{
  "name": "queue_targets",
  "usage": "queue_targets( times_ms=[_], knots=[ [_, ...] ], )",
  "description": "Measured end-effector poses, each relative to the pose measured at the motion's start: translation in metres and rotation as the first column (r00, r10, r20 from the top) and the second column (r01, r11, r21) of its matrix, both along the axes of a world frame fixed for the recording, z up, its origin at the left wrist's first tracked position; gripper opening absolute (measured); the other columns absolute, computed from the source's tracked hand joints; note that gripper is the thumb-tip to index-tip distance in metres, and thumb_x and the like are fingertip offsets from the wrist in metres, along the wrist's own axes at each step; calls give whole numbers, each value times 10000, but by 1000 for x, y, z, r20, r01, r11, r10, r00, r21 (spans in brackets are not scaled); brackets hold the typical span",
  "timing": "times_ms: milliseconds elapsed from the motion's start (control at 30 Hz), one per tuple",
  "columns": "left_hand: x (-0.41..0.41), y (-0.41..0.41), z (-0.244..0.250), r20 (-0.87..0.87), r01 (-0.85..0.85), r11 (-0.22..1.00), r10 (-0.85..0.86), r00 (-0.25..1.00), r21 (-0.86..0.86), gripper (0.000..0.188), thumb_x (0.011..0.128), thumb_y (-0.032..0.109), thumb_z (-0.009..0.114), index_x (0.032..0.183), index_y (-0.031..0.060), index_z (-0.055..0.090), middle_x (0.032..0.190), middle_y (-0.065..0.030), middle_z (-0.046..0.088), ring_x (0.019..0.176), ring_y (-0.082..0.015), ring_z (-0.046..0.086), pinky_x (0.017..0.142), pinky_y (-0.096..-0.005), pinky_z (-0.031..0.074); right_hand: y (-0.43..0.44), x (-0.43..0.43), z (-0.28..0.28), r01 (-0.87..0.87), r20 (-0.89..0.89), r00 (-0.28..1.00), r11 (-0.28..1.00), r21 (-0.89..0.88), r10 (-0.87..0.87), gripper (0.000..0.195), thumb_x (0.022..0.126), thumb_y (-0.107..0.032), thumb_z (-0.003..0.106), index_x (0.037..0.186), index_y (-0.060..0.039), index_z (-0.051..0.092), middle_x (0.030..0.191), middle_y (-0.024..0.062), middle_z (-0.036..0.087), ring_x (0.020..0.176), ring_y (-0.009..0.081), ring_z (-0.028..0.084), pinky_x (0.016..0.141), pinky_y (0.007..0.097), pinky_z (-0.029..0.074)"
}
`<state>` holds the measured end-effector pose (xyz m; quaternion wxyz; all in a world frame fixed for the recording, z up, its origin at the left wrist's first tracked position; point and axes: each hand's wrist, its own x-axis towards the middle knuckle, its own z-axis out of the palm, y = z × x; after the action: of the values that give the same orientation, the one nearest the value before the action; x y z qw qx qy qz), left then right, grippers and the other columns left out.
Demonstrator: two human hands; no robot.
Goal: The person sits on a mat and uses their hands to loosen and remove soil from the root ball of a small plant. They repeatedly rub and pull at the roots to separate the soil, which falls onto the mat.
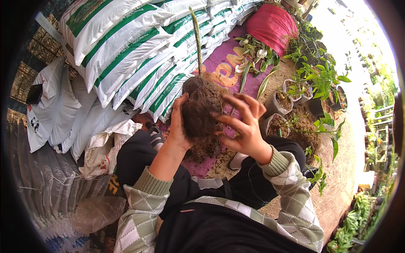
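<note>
A dark, fibrous root ball (202,104) is held up in front of me, above my lap. One long, narrow green leaf (197,38) with pale edges, like a snake plant's, rises from its top. My left hand (177,126) grips the ball from the left side, its fingers partly hidden behind it. Soil darkens my right hand (245,126), whose spread fingers reach the ball's right side with the fingertips at the loose roots. Below the ball, loose roots and soil (204,150) lie on a purple printed sheet (196,169).
Stacked white-and-green sacks (126,53) rise at front left. Plain white bags (53,107) and bundled clear plastic (41,177) lie left. A red mesh sack (272,27) stands ahead by loose leafy plants (261,64). Potted seedlings (283,101) stand close on the right.
</note>
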<state>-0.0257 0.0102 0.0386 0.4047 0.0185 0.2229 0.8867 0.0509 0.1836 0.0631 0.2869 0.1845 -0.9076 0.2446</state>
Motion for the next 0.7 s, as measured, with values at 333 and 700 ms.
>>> queue_targets(
  times_ms=[333,700],
  knots=[
    [1,11,-3,-41,-56,991,51,998,-124,596,923,521,310,1297,89,480,1195,-103,585,1035,-225,613,831,-390,553,1,7,-6,-18,-20,1000,994,112,21,462,652,-454,733,1085,-300,689,1389,82,440,1213,350,357,993,463,225],
    [2,12,-9,-86,-119,977,105,991,-177,566,933,490,346,1297,76,472,1210,-111,579,1071,-250,598,898,-405,526,-17,8,-4,150,-50,989,962,229,-142,408,630,-480,745,1018,-375,674,1428,-6,421,1274,291,337,958,540,159]
  ],
)
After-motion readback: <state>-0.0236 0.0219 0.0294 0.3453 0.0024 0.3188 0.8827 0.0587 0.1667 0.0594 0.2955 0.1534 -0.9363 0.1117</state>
